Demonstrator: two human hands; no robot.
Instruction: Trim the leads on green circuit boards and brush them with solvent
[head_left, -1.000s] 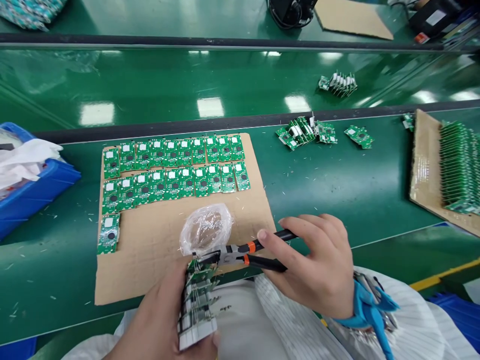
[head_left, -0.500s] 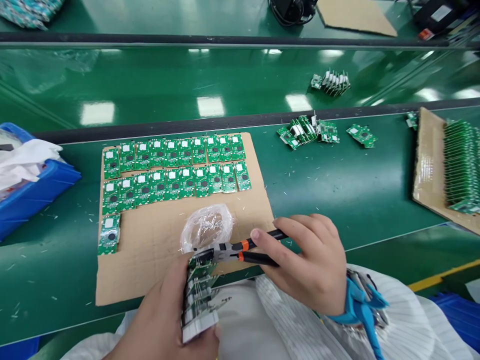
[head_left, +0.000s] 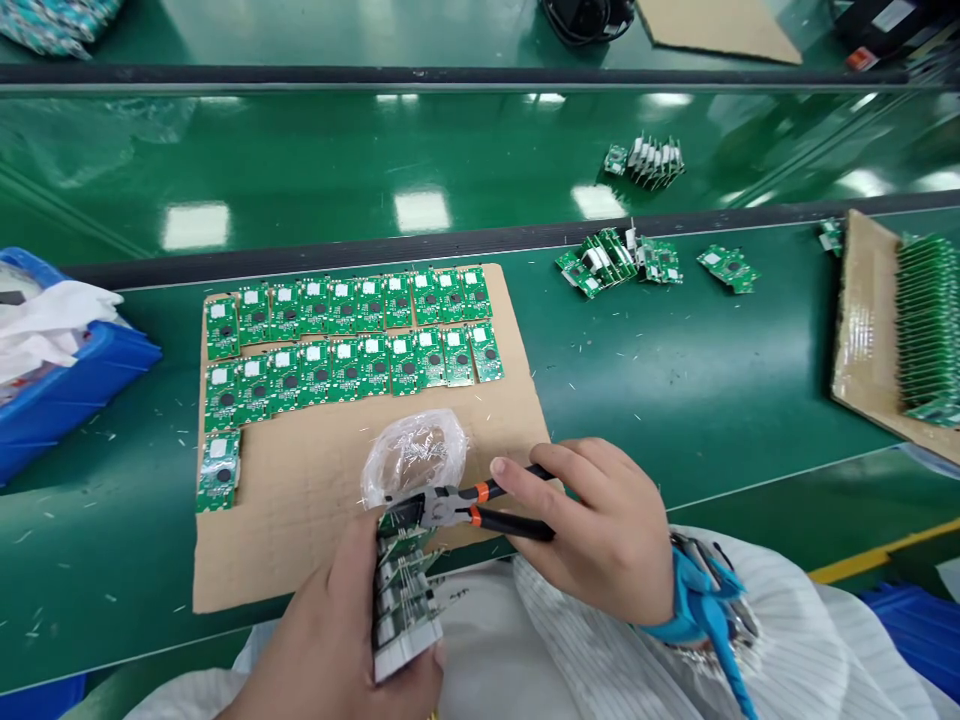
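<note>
My left hand [head_left: 330,625] grips a stack of green circuit boards [head_left: 401,595] with white strips along their edges. My right hand [head_left: 596,535] holds orange-and-black-handled cutting pliers [head_left: 450,507], whose jaws are at the stack's top corner. A transparent plastic bag of small metal clippings [head_left: 412,458] lies just beyond the jaws on a cardboard sheet [head_left: 360,480]. Two rows of green circuit boards [head_left: 345,340] are laid out on that sheet. A blue wrist strap [head_left: 697,610] circles my right wrist.
A blue plastic bin [head_left: 75,395] holding white material stands at the left. Loose circuit boards [head_left: 619,258] lie on the green bench to the right. A cardboard piece [head_left: 859,320] bears a long row of boards. Beyond a dark rail, another green bench carries more boards [head_left: 649,160].
My right hand and pliers have shifted left, closer over the stack. The view has turned slightly right, so the far boards sit further left. My left hand has lifted the stack slightly.
</note>
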